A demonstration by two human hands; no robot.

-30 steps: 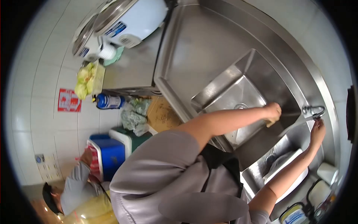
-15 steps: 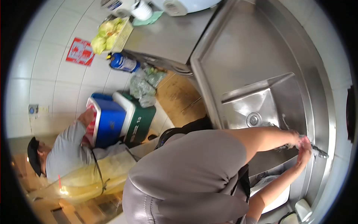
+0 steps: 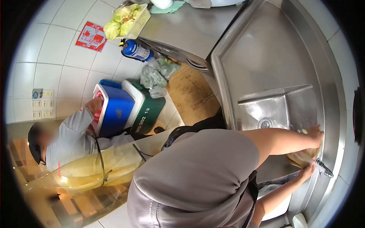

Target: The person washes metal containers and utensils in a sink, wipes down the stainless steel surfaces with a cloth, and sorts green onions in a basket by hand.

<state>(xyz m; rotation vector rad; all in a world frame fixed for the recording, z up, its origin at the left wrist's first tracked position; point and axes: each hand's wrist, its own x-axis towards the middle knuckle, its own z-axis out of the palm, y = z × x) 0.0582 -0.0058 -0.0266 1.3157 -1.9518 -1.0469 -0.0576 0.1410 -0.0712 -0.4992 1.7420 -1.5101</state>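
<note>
Both of my arms reach over the metal sink toward the faucet. A limp yellowish-tan cloth-like item hangs between my hands beside the faucet, where water seems to run; its exact kind is unclear. My left hand grips the upper end, fingers closed and partly blurred. At the lower end, close to the faucet, my right hand is closed on the same item. The sink drain lies beyond my left forearm.
A white container sits under my right forearm. Across the room a person reaches into a blue cooler beside a green cooler. Bagged greens, a blue extinguisher and a lettuce basket stand near the counter.
My hands were together at the faucet; now they are apart, the left farther from it, with the tan item showing between them. The view has shifted slightly.
</note>
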